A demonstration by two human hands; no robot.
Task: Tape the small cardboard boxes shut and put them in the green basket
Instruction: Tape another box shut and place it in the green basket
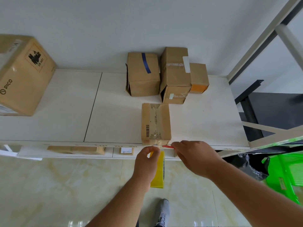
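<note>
Four small cardboard boxes sit on the white shelf (65,112) in the middle and upper right of the frame. One small box (155,122) stands alone at the shelf's near edge, just above the hands, with a barcode on its left side and clear tape running down its top seam and over its front face. Behind it, against the wall, stand three more side by side: a box with a blue tape strip (143,74), a taller box (175,74) with a white label, touching it on the right, and a smaller box with an orange face (199,78) pressed against that one's right side. One large box marked PICO (24,74) sits at the upper left of the frame, well apart from the others.

The left hand (146,164), just below the shelf edge, has its fingers curled around one yellow tape roll (159,171), the thumb and forefinger pinched near the roll's top. The right hand (195,156) is just beside it to the right, fingers curled and pinching a small red thing (167,146) at the shelf edge, possibly a cutter or the tape end; it is too blurred to say which.

One green basket (285,174) stands on the floor at the lower right of the frame, well apart from the boxes. One grey shoe (163,212) shows at the bottom centre on the pale tiled floor.
</note>
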